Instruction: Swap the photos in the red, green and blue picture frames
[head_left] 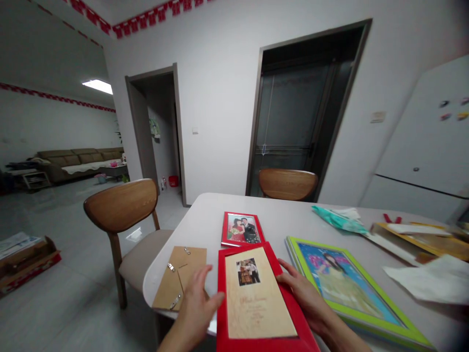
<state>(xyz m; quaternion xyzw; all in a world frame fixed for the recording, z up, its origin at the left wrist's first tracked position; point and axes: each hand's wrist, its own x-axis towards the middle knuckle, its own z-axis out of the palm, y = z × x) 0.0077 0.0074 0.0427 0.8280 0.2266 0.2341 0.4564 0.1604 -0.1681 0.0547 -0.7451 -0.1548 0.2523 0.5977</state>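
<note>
A large red picture frame [256, 298] lies on the white table [208, 215] in front of me, with a cream mat and a small photo in it. My left hand [198, 303] rests flat on the frame's left edge, fingers stretched out. My right hand [304, 293] lies along the frame's right edge, fingers extended against it. A brown frame backing board [179, 276] with metal clips sits just left of my left hand. A small red framed photo [242, 229] lies beyond the big frame. A green-framed portrait [348, 288] lies to the right.
Two wooden chairs stand at the table, one at the left [124, 210] and one at the far side [287, 183]. Papers [432, 281], a yellow frame [421, 239] and a teal bag [337, 217] lie at the right. A white fridge [425, 146] stands beyond.
</note>
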